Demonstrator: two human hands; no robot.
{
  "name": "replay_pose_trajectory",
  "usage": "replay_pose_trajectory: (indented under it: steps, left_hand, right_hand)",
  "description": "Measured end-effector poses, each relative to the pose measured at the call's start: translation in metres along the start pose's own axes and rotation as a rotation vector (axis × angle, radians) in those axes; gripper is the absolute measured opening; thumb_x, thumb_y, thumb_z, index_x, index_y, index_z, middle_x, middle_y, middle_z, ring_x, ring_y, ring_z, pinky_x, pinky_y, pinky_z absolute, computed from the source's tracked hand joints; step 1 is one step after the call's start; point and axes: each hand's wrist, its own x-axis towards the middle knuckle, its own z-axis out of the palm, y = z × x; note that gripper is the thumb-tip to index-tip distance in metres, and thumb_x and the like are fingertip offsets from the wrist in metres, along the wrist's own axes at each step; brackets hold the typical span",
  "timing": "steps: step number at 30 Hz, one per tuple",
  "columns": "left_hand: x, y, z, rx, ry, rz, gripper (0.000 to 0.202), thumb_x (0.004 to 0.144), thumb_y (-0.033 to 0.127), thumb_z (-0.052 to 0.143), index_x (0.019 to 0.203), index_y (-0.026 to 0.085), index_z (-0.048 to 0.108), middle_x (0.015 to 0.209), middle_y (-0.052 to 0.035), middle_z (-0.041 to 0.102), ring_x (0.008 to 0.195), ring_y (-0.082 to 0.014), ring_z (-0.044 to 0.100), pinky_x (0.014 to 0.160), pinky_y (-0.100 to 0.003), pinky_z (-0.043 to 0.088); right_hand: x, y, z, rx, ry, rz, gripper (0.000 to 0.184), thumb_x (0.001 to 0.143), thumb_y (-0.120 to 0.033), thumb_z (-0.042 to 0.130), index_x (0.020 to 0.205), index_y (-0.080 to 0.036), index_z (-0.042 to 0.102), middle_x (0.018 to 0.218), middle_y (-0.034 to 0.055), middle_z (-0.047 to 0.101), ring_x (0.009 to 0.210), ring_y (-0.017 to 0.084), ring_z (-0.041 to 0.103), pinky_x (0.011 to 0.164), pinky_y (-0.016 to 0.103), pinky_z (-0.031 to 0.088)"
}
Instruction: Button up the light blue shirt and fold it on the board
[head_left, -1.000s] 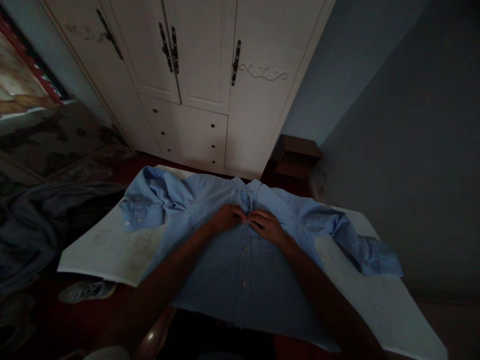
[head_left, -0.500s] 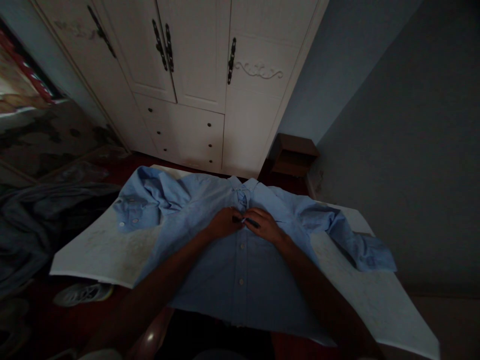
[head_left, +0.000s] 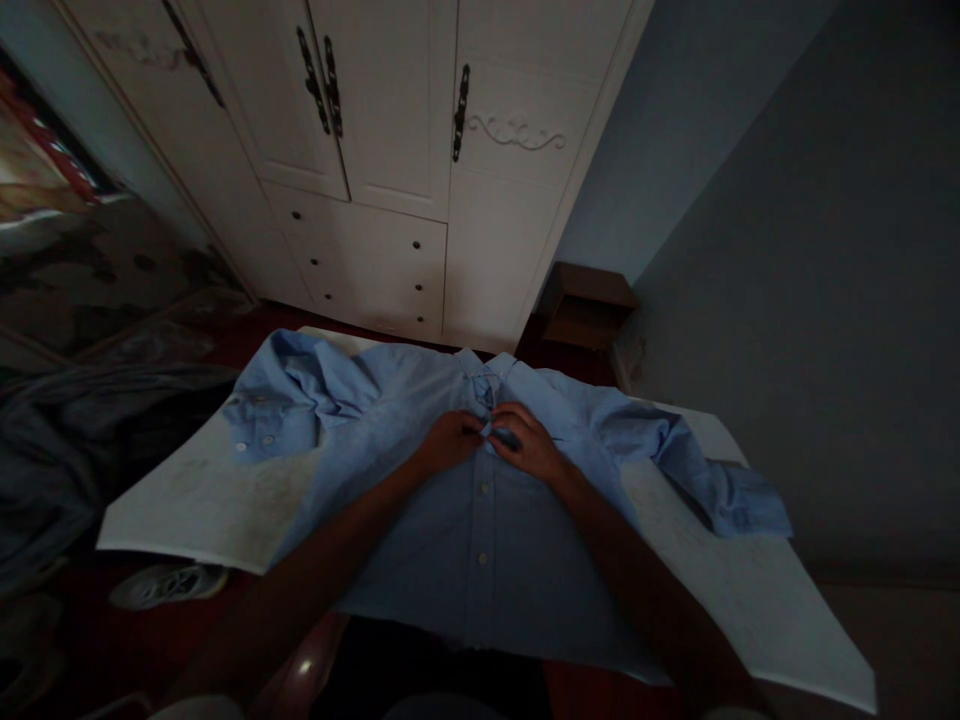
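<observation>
Pinched close together, the left hand and the right hand met at the upper front of a light blue shirt, thumb and fingers drawn nearly shut on its cloth; whether a button lay between the fingertips was too dark to tell. Beyond the grip, a white wardrobe with dark handles filled much of the view, and a grey-blue wall rose to the right. Under the grip stretched a white table, the shirt spread across it face up, its body directly below both hands, one sleeve out to either side and the collar just past the fingers. Well off to the left of the hands lay a heap of dark grey fabric. Farther away than the grip and to its right, a small brown cabinet stood near the wall. Low on the left, nearer the wearer than the hands, a shoe rested on the red floor. Smallest were two pale buttons on the placket, in line on the wearer's side of the grip.
</observation>
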Motion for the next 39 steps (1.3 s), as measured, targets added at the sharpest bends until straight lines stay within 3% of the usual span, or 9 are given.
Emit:
replay_pose_trajectory:
  steps: [8, 13, 17, 20, 23, 26, 33, 39]
  left_hand:
    - [-0.001, 0.004, 0.001, 0.054, 0.012, -0.016, 0.018, 0.073, 0.011, 0.056, 0.077, 0.018, 0.072, 0.082, -0.0011, 0.069, 0.08, -0.015, 0.064, 0.078, -0.026, 0.048]
    - [-0.003, 0.005, 0.001, 0.065, 0.034, -0.001, 0.016, 0.074, 0.012, 0.058, 0.077, 0.018, 0.072, 0.084, -0.0016, 0.07, 0.08, -0.0146, 0.064, 0.082, -0.027, 0.049]
    - [-0.006, 0.009, 0.003, 0.102, 0.073, -0.009, 0.02, 0.075, 0.009, 0.057, 0.08, 0.019, 0.073, 0.088, -0.0027, 0.072, 0.083, -0.0148, 0.065, 0.086, -0.027, 0.049]
    - [-0.01, 0.014, 0.006, 0.146, 0.095, -0.01, 0.024, 0.078, 0.008, 0.054, 0.083, 0.019, 0.074, 0.092, -0.0033, 0.072, 0.085, -0.0146, 0.065, 0.088, -0.027, 0.049]
    - [-0.015, 0.018, 0.01, 0.229, 0.113, -0.024, 0.026, 0.081, 0.01, 0.051, 0.089, 0.019, 0.075, 0.094, -0.0047, 0.071, 0.088, -0.0156, 0.065, 0.089, -0.028, 0.049]
    - [-0.017, 0.02, 0.01, 0.287, 0.093, -0.051, 0.027, 0.084, 0.014, 0.051, 0.097, 0.021, 0.075, 0.098, -0.0049, 0.072, 0.091, -0.0162, 0.065, 0.091, -0.029, 0.049]
    - [-0.018, 0.02, 0.007, 0.284, 0.034, -0.079, 0.027, 0.087, 0.018, 0.051, 0.1, 0.023, 0.075, 0.102, -0.0036, 0.074, 0.095, -0.017, 0.065, 0.093, -0.03, 0.046]
    - [-0.019, 0.022, 0.007, 0.262, 0.078, -0.102, 0.028, 0.086, 0.017, 0.051, 0.095, 0.024, 0.076, 0.097, -0.0031, 0.075, 0.092, -0.019, 0.066, 0.089, -0.031, 0.047]
  right_hand:
    - [0.001, -0.001, -0.001, -0.009, -0.055, 0.007, 0.011, 0.087, -0.019, 0.059, 0.097, -0.024, 0.059, 0.102, 0.0069, 0.06, 0.094, 0.019, 0.061, 0.083, 0.036, 0.055]
    - [0.001, 0.001, -0.002, -0.034, -0.071, 0.022, 0.023, 0.087, -0.02, 0.059, 0.109, -0.024, 0.06, 0.102, 0.0072, 0.062, 0.094, 0.02, 0.062, 0.082, 0.037, 0.056]
    - [0.0, 0.002, -0.001, -0.091, -0.086, -0.014, 0.044, 0.088, -0.021, 0.057, 0.131, -0.027, 0.051, 0.131, 0.0108, 0.054, 0.119, 0.023, 0.055, 0.094, 0.041, 0.052]
    - [0.0, 0.003, 0.001, -0.127, -0.137, -0.048, 0.048, 0.089, -0.018, 0.053, 0.135, -0.027, 0.049, 0.144, 0.0102, 0.046, 0.128, 0.024, 0.049, 0.099, 0.042, 0.049]
    - [0.0, 0.004, 0.002, -0.129, -0.206, -0.051, 0.041, 0.088, -0.016, 0.053, 0.128, -0.025, 0.056, 0.121, 0.0091, 0.065, 0.109, 0.022, 0.062, 0.093, 0.04, 0.052]
    - [0.001, 0.005, 0.002, -0.143, -0.208, -0.033, 0.032, 0.087, -0.018, 0.055, 0.118, -0.023, 0.063, 0.102, 0.0079, 0.07, 0.093, 0.021, 0.065, 0.085, 0.037, 0.053]
    - [0.001, 0.003, 0.002, -0.167, -0.147, -0.005, 0.022, 0.085, -0.021, 0.059, 0.105, -0.023, 0.068, 0.093, 0.0063, 0.072, 0.084, 0.021, 0.065, 0.08, 0.036, 0.051]
    - [0.004, -0.003, 0.004, -0.207, -0.166, 0.045, 0.016, 0.083, -0.019, 0.059, 0.097, -0.022, 0.066, 0.09, 0.0069, 0.07, 0.085, 0.023, 0.062, 0.081, 0.04, 0.048]
